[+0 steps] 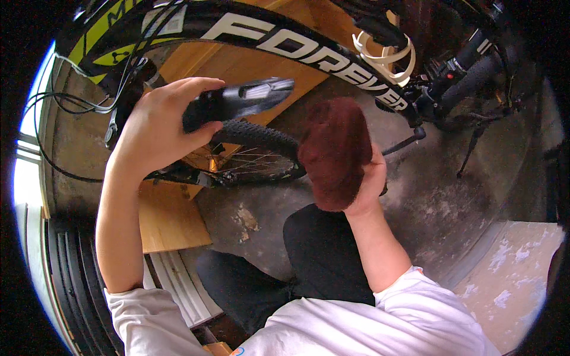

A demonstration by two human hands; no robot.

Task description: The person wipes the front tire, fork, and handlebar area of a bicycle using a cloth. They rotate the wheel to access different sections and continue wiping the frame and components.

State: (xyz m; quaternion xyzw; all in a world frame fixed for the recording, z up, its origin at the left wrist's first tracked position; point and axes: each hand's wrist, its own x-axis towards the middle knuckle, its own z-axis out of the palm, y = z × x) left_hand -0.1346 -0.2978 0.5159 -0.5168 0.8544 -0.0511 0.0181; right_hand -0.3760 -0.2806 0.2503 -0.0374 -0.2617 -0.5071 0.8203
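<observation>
My left hand (162, 118) grips a glossy black curved part (262, 95), thumb below and fingers on top. An oblong opening shows near its tapered end; I cannot tell for sure whether it is a mudguard. My right hand (372, 184) holds a dark red cloth (336, 151), bunched over the palm and hiding most of the fingers. The cloth is apart from the black part. Beyond both hands runs a black bicycle frame tube (285, 44) with large white lettering. A knobbly bicycle tire (262, 135) lies behind the black part.
A white bottle cage (405, 58) is on the frame, with a crank arm (405, 140) and kickstand (472, 151) below. Loose black cables (67, 100) loop at left. Wooden boards (173, 218) and white slats (178, 285) lie at lower left, on stained concrete floor (249, 236).
</observation>
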